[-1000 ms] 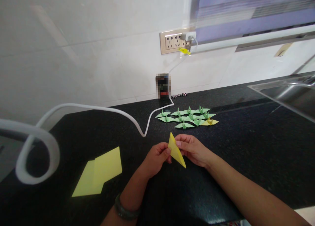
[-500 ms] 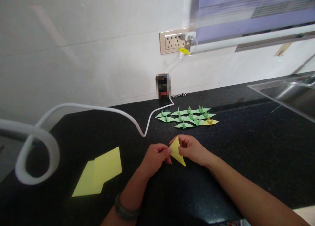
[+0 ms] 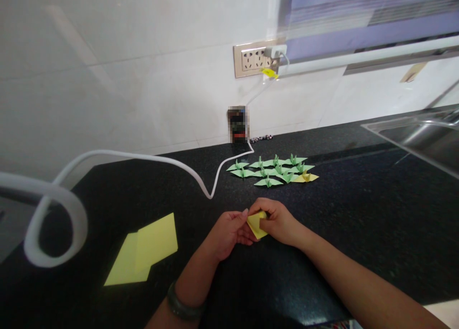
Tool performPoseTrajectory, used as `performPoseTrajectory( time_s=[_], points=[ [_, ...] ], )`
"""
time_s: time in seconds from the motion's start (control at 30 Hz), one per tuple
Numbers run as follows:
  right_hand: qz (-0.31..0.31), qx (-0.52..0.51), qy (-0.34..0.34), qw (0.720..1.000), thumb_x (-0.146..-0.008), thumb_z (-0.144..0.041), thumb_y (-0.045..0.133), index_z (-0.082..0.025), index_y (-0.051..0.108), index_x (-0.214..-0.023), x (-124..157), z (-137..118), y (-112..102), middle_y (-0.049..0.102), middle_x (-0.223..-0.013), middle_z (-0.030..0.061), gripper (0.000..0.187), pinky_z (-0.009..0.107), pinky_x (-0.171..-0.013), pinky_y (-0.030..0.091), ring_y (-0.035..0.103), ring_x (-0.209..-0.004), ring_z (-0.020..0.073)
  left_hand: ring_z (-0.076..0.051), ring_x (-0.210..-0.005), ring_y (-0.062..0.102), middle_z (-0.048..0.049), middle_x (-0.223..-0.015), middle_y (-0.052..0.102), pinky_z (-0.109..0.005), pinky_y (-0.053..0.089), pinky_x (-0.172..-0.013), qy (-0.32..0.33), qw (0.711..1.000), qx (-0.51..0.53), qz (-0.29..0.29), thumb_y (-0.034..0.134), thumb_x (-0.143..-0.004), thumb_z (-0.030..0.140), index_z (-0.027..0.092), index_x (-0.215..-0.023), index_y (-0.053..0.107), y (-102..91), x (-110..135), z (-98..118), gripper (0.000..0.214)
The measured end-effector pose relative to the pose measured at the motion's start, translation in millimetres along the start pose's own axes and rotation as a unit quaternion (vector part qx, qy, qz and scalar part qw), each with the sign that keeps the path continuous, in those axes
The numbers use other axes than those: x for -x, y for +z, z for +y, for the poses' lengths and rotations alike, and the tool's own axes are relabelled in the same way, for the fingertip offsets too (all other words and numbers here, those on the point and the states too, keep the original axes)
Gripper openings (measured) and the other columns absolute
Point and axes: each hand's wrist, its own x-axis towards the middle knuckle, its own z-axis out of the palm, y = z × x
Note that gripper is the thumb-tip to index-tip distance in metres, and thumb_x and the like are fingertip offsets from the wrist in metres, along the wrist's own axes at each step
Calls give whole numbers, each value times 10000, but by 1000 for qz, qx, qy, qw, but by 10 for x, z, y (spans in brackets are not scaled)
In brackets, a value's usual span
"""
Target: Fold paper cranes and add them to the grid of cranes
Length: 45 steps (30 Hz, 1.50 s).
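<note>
Both hands meet over the black countertop point(image 3: 358, 233) on a small folded yellow paper point(image 3: 257, 223). My left hand point(image 3: 229, 233) pinches its left side. My right hand point(image 3: 276, 220) curls over its top and right side, hiding much of it. Behind the hands lies a group of several folded green paper cranes point(image 3: 270, 169) with one yellow crane point(image 3: 305, 177) at its right end. A stack of flat yellow paper sheets point(image 3: 145, 250) lies to the left of my left hand.
A white cable point(image 3: 150, 158) loops from the left across the counter to a small dark device point(image 3: 238, 126) standing against the tiled wall. A wall socket strip point(image 3: 254, 59) with a plug sits above it. A metal sink point(image 3: 419, 135) is at the right.
The yellow paper was a tall pointed shape held up between both hands. It has been folded down and lowered, and my right hand now covers most of it.
</note>
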Motion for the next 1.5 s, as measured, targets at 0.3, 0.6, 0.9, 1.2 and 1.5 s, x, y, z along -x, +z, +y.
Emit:
performPoseTrajectory(
  time_s=[0.3,0.6,0.9,1.2,1.5],
  points=[
    [12,-17,-12,1000,-542,39,455,-186,607,-734,-19,85,-35,519,-749,6,332,226,-595,393,495,-683,121,-141,-572,605,-89,-644,643,-220,429,-512,0,999,38,8,555,-696,396,84,-755,582,-15,9,28,319],
    [-9,-46,-5,999,-626,-35,542,-199,656,-799,-17,84,-29,526,-786,27,265,231,-587,411,517,-700,125,-143,-550,607,-84,-617,643,-216,426,-492,-16,998,54,33,612,-654,363,89,-722,562,-20,-6,5,288],
    [35,-208,111,971,-710,-271,568,-190,531,-926,-43,49,-9,526,-689,-15,234,198,-506,397,485,-568,83,-131,-544,601,-71,-617,642,-210,433,-492,11,996,69,52,626,-651,309,99,-735,563,-52,-17,15,235],
    [61,-265,182,945,-627,-403,629,-160,484,-866,-44,11,60,530,-686,-6,370,171,-377,401,464,-495,70,-124,-636,590,-44,-704,645,-230,448,-579,172,962,40,208,632,-634,337,120,-786,615,-30,-87,-54,266],
    [110,-233,145,955,-633,-271,632,-176,486,-789,-44,32,77,523,-639,-30,235,184,-426,362,454,-506,74,-100,-526,545,-16,-577,612,-215,428,-530,149,974,-67,157,648,-612,324,112,-706,615,42,-38,-27,234]
  ],
)
